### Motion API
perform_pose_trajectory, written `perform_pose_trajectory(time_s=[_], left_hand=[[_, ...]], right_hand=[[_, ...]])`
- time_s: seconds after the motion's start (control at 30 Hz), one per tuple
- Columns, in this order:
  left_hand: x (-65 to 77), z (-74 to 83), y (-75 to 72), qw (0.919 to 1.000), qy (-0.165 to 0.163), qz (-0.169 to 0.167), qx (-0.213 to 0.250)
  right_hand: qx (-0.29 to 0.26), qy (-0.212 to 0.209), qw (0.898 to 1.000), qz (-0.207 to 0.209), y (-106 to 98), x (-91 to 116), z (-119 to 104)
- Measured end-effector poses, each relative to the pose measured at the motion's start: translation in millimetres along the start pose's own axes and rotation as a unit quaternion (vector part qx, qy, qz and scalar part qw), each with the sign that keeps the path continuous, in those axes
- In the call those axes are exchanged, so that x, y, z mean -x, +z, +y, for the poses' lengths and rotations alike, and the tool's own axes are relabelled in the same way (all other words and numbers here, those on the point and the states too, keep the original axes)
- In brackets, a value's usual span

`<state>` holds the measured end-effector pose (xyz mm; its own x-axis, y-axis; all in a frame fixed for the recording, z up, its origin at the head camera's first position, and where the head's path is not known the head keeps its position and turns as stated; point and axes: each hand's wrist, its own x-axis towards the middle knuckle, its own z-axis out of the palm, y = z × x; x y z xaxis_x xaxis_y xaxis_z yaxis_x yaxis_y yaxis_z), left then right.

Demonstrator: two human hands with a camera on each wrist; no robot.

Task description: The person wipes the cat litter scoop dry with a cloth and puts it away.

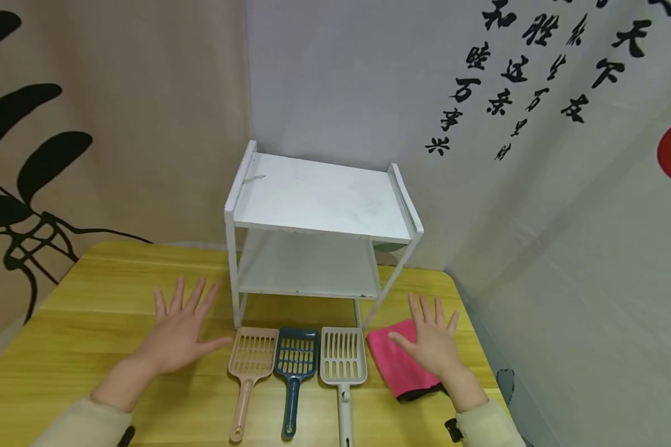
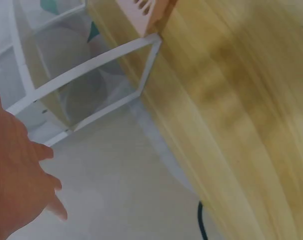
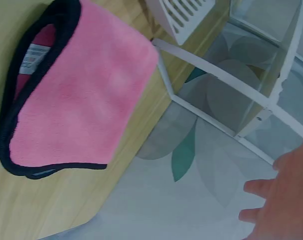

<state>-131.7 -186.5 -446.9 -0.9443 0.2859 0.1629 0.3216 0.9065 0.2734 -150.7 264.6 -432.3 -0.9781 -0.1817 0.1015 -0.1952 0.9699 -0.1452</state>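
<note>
- Head: I saw the left hand (image 1: 176, 338), fingers spread, left of the beige-pink slotted plastic scoop (image 1: 247, 376), whose long axis ran front to back; the right hand (image 1: 435, 349), fingers spread, partly hid the folded hot-pink cloth (image 1: 391, 360).
- Left wrist: the scoop's corner showed.
- Right wrist: the cloth lay apart from the fingers.

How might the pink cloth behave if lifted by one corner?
The pink cloth would probably droop and unfold, since it lies folded. Its fuzzy surface suggests a secure grip. Lying flat on the table, it seems unlikely to roll.
</note>
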Motion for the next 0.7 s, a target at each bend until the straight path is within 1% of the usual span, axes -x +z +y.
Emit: perform_pose_trajectory(time_s=[0.13,0.23,0.43,0.63,0.7], left_hand=[[3.6,-1.9,7.4,0.9999,-0.005,-0.008,-0.01],[7.0,-4.1,14.3,0.9998,-0.011,-0.014,-0.011],[16.6,-8.5,31.1,0.9996,-0.021,-0.019,-0.002],[24.3,-8.3,49.5,0.9991,-0.025,-0.029,0.017],[26.1,-7.3,55.9,0.9992,-0.026,-0.029,0.013]], right_hand=[[-0.001,0.004,1.0,-0.007,6.2,1.8,4.2],[0.016,0.004,1.0,-0.008,12.6,2.9,7.0],[0.048,0.006,0.999,-0.007,25.2,3.1,10.2],[0.063,0.008,0.998,-0.014,35.6,3.6,11.1],[0.061,0.008,0.998,-0.015,40.2,4.0,11.5]])
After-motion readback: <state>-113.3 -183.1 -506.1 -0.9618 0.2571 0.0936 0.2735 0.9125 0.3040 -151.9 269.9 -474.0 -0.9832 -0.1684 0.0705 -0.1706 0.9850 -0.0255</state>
